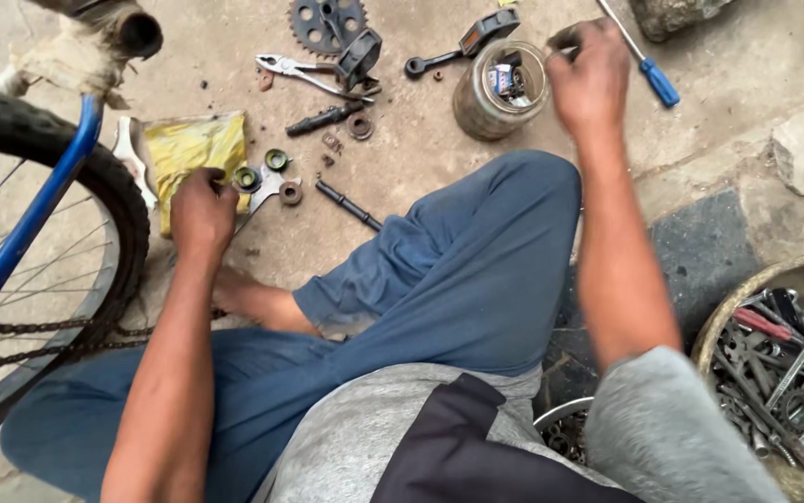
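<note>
Right hand (591, 74) hovers just beside jar (500, 90).

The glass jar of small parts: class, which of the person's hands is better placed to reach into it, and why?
Probably the right hand: it hovers at the glass jar's rim, while the left hand is down by the yellow bag.

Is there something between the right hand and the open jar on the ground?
Nothing visible does. The right hand hovers just right of the jar, its fingers at the rim, and the jar's mouth is open with no lid. The blue screwdriver lies farther right, beyond the hand, not between them.
</note>
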`<action>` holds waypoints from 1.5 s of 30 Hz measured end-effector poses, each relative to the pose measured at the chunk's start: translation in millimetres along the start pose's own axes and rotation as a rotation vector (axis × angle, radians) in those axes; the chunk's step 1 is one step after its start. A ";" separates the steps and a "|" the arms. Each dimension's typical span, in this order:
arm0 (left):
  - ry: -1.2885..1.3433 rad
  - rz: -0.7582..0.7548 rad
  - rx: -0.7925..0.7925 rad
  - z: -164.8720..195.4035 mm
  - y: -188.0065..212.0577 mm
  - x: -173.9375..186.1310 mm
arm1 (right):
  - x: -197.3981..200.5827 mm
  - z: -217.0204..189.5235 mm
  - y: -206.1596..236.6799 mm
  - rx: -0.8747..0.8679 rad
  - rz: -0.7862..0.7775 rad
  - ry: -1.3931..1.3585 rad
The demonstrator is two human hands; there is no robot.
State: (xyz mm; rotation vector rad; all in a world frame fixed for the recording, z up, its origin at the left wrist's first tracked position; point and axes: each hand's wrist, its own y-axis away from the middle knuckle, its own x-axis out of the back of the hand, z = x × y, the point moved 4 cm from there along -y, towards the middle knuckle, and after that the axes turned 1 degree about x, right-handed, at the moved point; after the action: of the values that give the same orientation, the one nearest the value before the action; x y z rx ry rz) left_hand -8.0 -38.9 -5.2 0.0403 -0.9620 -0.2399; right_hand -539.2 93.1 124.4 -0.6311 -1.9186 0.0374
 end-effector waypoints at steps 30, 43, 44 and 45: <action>-0.135 -0.078 -0.774 302.4 13.2 -194.9 | -16.8 66.5 39.0 -0.126 -0.178 -0.853; -0.104 -0.196 -0.685 312.4 9.5 -202.2 | -109.6 25.4 -24.8 0.002 -0.666 0.167; -0.108 -0.233 -0.681 311.2 6.1 -204.2 | -119.5 22.7 -31.3 0.031 -0.649 0.167; -0.069 -0.198 -0.690 313.1 1.6 -205.0 | -125.5 22.4 -38.5 0.064 -0.623 0.169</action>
State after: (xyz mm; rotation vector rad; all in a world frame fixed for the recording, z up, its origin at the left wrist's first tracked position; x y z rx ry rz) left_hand -375.4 30.5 9.1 -0.5098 -0.9013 -0.7487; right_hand -537.3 10.3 20.2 0.0246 -1.8641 -0.3376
